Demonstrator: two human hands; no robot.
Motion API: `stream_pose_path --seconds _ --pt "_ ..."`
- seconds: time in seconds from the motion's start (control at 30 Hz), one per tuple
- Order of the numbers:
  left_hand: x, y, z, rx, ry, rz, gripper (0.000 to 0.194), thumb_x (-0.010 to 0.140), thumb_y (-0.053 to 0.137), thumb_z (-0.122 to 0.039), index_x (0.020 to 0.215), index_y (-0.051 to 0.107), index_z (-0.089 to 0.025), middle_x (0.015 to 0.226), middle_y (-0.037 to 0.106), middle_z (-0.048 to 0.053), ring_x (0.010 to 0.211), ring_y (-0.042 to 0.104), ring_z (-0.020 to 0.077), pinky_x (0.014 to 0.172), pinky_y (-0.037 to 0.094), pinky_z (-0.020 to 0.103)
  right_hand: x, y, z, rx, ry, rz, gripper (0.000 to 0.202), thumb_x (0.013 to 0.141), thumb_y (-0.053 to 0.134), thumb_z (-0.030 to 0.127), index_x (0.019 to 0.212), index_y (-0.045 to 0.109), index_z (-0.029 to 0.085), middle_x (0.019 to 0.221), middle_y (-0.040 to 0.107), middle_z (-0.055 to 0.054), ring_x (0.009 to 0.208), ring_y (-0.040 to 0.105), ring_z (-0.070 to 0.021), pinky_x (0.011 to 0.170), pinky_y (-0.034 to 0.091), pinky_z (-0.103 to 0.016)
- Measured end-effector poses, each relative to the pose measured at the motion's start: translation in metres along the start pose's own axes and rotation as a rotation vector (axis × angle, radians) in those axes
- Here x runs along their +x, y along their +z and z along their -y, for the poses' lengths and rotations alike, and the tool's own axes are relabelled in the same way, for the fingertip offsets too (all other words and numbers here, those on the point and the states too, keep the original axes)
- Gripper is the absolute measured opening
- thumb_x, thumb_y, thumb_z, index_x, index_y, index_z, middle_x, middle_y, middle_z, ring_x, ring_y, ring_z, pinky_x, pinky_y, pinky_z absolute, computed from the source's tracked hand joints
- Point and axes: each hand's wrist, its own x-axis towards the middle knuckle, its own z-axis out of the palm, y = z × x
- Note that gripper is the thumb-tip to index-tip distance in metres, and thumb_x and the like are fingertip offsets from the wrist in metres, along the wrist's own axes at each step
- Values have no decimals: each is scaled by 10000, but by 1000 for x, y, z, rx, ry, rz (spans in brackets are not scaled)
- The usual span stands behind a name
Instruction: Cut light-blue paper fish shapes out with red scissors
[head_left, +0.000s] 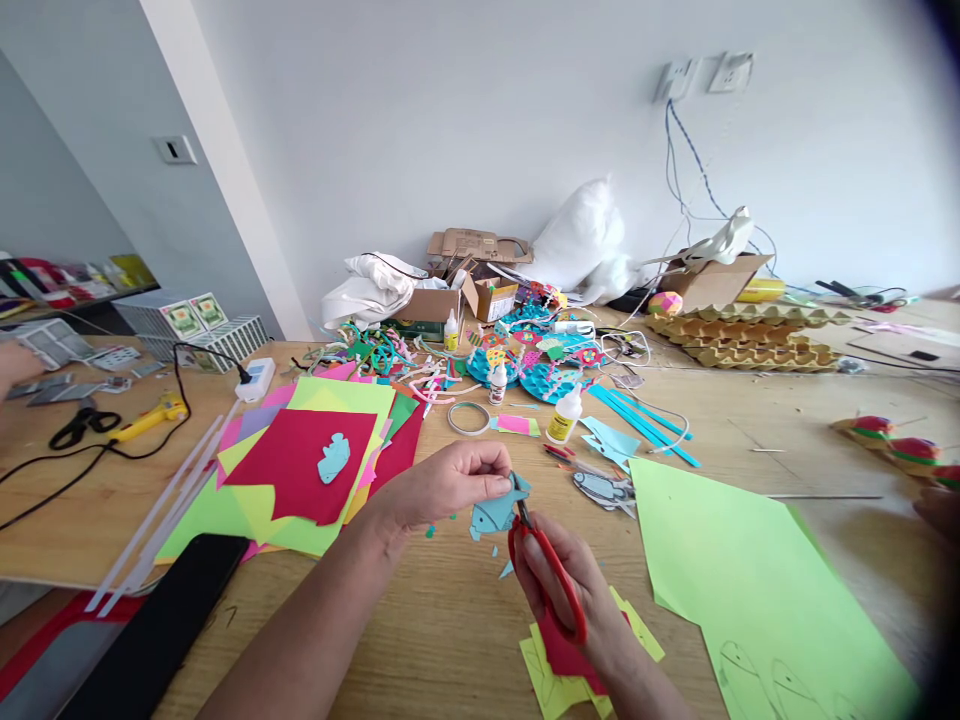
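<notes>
Between the fingers and thumb of my left hand [461, 485] is a light blue paper fish [493, 513] with drawn black lines. My right hand [562, 585] grips red-handled scissors [557, 580], whose blades are at the upper right edge of the fish. Small blue paper scraps [506, 569] lie just under it. Below my right hand are yellow and red paper pieces [547, 680]. Another blue fish cutout [334, 458] rests on red paper [289, 455] at the left.
Green sheets [720, 540] with drawn fish lie at the right. Glue bottles [564, 415], a tape roll [469, 418] and colourful craft pieces [555, 365] stand behind. A black phone-like slab [161, 625] lies front left. Parts of other people's hands show at both edges.
</notes>
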Motion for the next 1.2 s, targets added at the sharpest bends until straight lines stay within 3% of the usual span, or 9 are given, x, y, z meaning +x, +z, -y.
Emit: stream_pose_path --seconds 0.57,0.77,0.97,1.2 --pt "-6 -10 -3 29 -34 128 168 789 549 -284 718 454 -165 661 408 -51 589 346 79 534 275 215 -5 1 6 40 80 77 470 846 474 624 622 395 219 445 422 71 407 335 -85 416 247 -213" --pt "-3 -6 -1 48 -71 190 163 794 543 -265 710 442 -169 643 412 -55 567 354 74 518 277 209 -15 -4 1 26 109 72 436 876 447 604 687 437 212 459 419 78 403 344 -81 413 235 -212" --pt "10 -1 12 66 -50 289 176 777 563 -274 688 459 -164 645 412 -56 593 342 78 548 273 216 -26 -6 9 3 176 58 502 818 436 696 659 410 220 436 384 88 383 320 -79 407 240 -214" --pt "15 2 31 2 -134 345 246 742 621 -360 699 487 -158 655 433 -50 611 363 82 567 289 213 -32 -1 4 -10 275 22 556 737 456 771 629 393 229 407 387 89 368 313 -79 411 238 -226"
